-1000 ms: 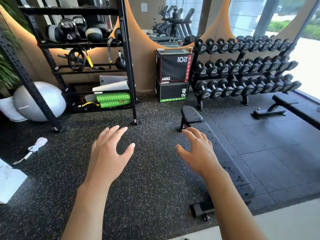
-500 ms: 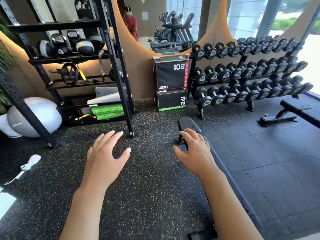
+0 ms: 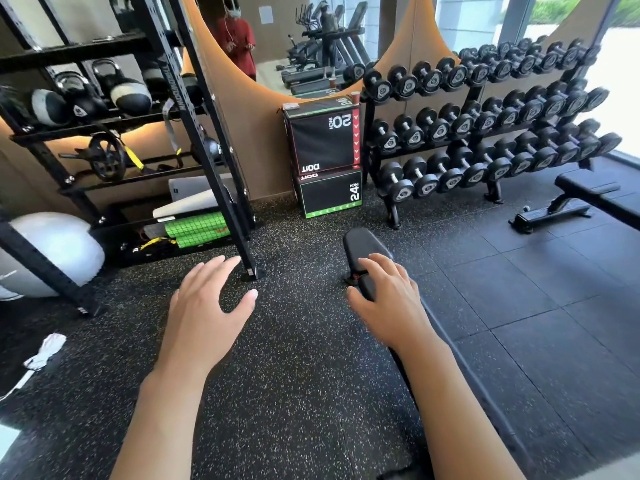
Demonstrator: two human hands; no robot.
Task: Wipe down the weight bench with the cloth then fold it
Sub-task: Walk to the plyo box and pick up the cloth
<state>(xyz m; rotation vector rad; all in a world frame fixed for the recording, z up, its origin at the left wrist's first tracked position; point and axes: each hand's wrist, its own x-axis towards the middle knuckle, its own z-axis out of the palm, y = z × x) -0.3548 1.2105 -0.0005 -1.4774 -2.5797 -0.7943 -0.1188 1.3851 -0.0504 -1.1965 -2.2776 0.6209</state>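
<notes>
Gym gear lined the wall I faced.
I saw a dumbbell rack beside stacked plyo boxes, a storage rack, and an exercise ball.

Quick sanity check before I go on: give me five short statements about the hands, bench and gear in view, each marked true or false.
1. Both hands, left hand and right hand, hold nothing. True.
2. The right hand grips a cloth. False: it is bare, fingers spread over the weight bench.
3. The dumbbell rack stands beyond the bench. True.
4. The plyo boxes lie side by side. False: the 20 inch box sits on top of the 24 inch box.
5. The exercise ball sits right of the bench. False: far left.
</notes>
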